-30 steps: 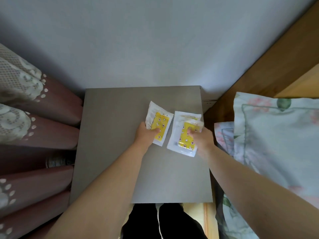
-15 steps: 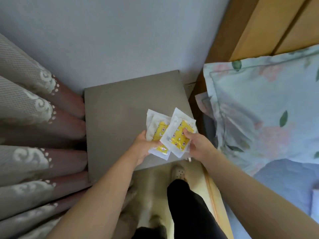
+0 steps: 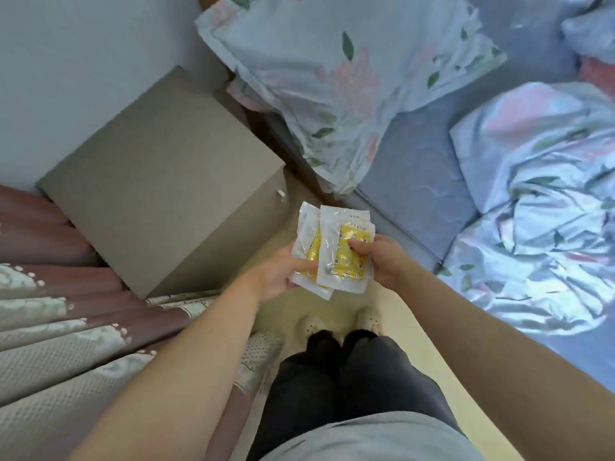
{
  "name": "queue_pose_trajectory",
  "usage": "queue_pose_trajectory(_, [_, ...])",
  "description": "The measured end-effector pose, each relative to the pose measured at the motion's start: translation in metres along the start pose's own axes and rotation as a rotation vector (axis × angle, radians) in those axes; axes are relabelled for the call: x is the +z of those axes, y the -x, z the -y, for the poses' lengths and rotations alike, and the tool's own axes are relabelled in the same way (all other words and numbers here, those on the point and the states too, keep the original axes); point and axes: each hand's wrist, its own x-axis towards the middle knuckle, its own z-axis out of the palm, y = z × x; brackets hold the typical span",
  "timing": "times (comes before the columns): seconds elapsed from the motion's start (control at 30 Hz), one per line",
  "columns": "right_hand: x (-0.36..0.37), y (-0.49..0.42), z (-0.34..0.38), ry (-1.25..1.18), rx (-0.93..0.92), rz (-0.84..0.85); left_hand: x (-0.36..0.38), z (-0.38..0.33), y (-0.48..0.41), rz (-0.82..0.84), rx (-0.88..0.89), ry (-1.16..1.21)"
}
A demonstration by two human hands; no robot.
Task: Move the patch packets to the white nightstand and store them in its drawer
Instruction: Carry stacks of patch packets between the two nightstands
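Above the floor (image 3: 399, 304) beside the grey cabinet (image 3: 159, 181), the overlapped patch packets (image 3: 332, 234) are sitting between both hands, long edges pointing forward; left hand (image 3: 276, 274) is pinching the under one, right hand (image 3: 382, 257) gripping the top. Not seeing any white nightstand.

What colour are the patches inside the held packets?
Yellow with small printed motifs, inside white-edged clear packets; head view shows it.

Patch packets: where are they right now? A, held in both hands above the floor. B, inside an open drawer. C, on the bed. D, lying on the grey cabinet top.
A: the left hand and the right hand both grip the overlapped patch packets over the floor, off the grey cabinet.
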Motion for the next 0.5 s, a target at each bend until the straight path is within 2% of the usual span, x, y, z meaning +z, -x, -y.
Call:
queue_pose_trajectory(0.1, [-0.058, 0.028, -0.02, -0.045, -0.055, -0.094, 0.054, 0.005, -0.013, 0.023, -0.083, -0.087])
queue_pose_trajectory(0.27, [-0.154, 0.08, -0.067, -0.129, -0.089, -0.25, 0.157, 0.026, -0.032, 0.125, -0.157, -0.368])
queue_pose_trajectory(0.5, [-0.312, 0.179, -0.167, -0.322, -0.137, -0.406, 0.332, 0.116, -0.054, 0.226, -0.15, -0.77])
